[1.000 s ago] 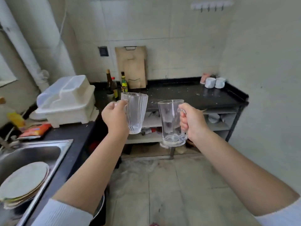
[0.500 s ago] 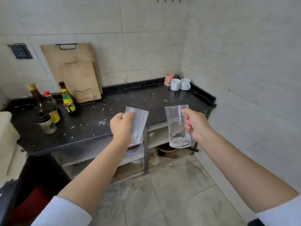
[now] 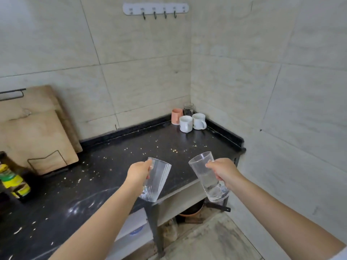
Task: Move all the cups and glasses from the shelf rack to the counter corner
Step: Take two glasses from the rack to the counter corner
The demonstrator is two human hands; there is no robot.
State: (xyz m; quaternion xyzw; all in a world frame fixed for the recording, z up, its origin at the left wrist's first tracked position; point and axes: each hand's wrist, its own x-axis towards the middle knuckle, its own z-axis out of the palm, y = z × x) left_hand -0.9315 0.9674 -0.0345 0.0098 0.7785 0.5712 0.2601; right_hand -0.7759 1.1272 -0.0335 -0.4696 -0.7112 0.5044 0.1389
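My left hand (image 3: pixel 138 173) grips a ribbed clear glass (image 3: pixel 157 182), tilted, over the front edge of the black counter (image 3: pixel 116 171). My right hand (image 3: pixel 223 170) holds a clear glass mug (image 3: pixel 204 175) by its handle, just past the counter's front right edge. In the far counter corner stand a pink cup (image 3: pixel 176 116), two white mugs (image 3: pixel 185 123) (image 3: pixel 198 121) and a clear glass jar (image 3: pixel 188 109) behind them. Both held glasses look empty.
Wooden cutting boards (image 3: pixel 35 132) lean on the wall at left, with sauce bottles (image 3: pixel 13 182) in front. Crumbs dot the counter. A hook rail (image 3: pixel 155 9) hangs on the wall above. Shelves (image 3: pixel 180 199) under the counter hold a pan (image 3: pixel 191 211) and bowls.
The view has moved closer to the counter and turned toward its corner. Both hands have carried their glasses forward, now at the counter's front edge.
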